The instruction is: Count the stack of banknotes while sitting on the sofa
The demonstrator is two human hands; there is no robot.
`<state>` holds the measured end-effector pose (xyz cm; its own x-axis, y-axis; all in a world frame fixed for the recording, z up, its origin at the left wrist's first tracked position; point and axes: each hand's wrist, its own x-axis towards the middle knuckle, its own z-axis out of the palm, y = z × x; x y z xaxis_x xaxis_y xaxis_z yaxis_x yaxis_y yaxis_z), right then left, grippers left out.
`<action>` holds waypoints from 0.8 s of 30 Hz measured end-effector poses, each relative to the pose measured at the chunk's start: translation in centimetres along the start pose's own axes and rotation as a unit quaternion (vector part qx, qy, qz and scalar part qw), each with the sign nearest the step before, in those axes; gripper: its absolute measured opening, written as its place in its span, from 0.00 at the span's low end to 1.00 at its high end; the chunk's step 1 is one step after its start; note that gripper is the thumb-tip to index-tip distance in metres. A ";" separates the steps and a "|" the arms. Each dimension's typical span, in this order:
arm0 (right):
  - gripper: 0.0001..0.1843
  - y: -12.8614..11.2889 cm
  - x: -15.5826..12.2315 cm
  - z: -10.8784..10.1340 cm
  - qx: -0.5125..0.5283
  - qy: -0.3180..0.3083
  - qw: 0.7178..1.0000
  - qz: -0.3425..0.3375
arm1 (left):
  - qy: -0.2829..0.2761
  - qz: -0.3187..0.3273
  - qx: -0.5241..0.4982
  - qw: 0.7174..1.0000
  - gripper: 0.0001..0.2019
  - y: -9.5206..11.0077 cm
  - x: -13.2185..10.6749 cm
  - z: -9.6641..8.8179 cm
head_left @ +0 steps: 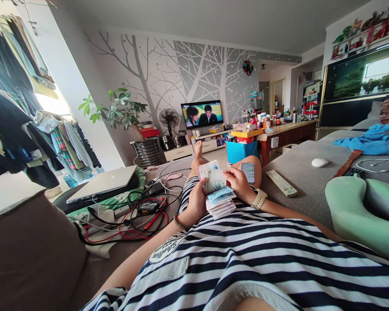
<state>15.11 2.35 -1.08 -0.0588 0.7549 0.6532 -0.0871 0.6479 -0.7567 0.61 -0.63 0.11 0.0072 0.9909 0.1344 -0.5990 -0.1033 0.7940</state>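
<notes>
Banknotes [216, 181] are held up between my two hands, above my lap. My left hand [196, 202] is closed round the left edge of the notes, its thumb across the front. On the right side, my right hand [241, 183] pinches the upper edge of the greyish front note. Pinkish and pale notes show behind it. Just below my hands, a stack of banknotes [221, 206] with a blue one on top rests on my striped clothing. A phone [248, 172] with a lit screen lies on my leg beyond my right hand.
To the right on the sofa are a remote control [281, 183], a white mouse [320, 163] and a green neck pillow [346, 207]. On the left lie a laptop [105, 183] and tangled cables [139, 211]. A television [202, 114] and a cluttered table [287, 126] stand farther off.
</notes>
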 end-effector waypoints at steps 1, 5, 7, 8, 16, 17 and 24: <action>0.21 -0.1 0.0 0.0 0.000 -0.001 1.000 0.001 | 0.007 -0.003 -0.004 1.000 0.12 0.1 0.0 0.1; 0.21 -0.3 -0.1 0.0 0.004 -0.009 1.000 -0.007 | 0.028 -0.011 0.003 1.000 0.13 0.3 -0.1 0.3; 0.21 -0.3 -0.1 -0.1 0.006 -0.010 1.000 -0.012 | 0.034 -0.012 0.004 0.999 0.13 0.3 -0.1 0.3; 0.21 -0.3 -0.1 -0.1 0.008 -0.009 1.000 -0.015 | 0.036 -0.010 0.003 0.999 0.12 0.3 -0.1 0.3; 0.21 -0.5 -0.2 -0.1 0.003 -0.007 1.000 -0.025 | 0.059 0.003 0.030 0.998 0.09 0.3 0.0 0.2; 0.21 -0.5 -0.2 -0.1 0.002 -0.006 1.000 -0.025 | 0.057 0.005 0.031 0.998 0.09 0.3 0.0 0.2; 0.22 -0.7 -0.3 0.0 0.002 -0.004 1.000 -0.021 | 0.051 -0.002 0.027 0.998 0.10 0.4 0.0 0.4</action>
<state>15.22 1.73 -0.74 -0.0620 0.7263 0.6846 -0.0937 0.6787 -0.7284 0.69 -0.71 0.61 -0.0738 0.9946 0.0727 -0.5557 -0.1015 0.8252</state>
